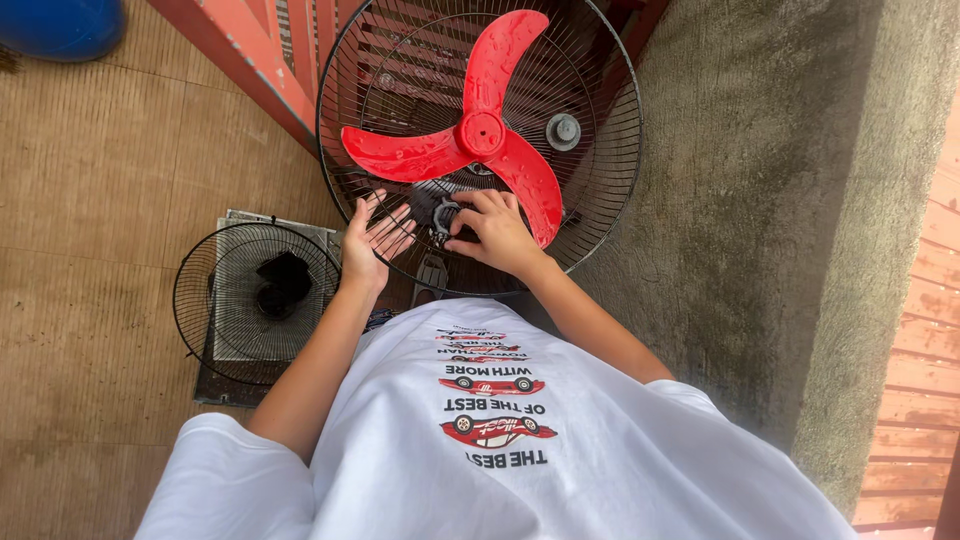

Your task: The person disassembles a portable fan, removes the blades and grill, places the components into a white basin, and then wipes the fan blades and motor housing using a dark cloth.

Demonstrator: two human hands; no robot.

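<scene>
Curled around a small dark metal fitting, the right hand pinches it with its fingertips just below the hub of the red three-bladed fan propeller. Beside it, the left hand is spread open, palm up, fingers splayed, holding nothing and resting against the wires of the round black rear fan guard. That guard stands tilted against a red slatted wall, with the propeller in front of it. On the floor to the left, the second black wire fan guard lies flat on a grey mesh panel, a dark lump in its middle. A rough concrete pillar stands at the right.
</scene>
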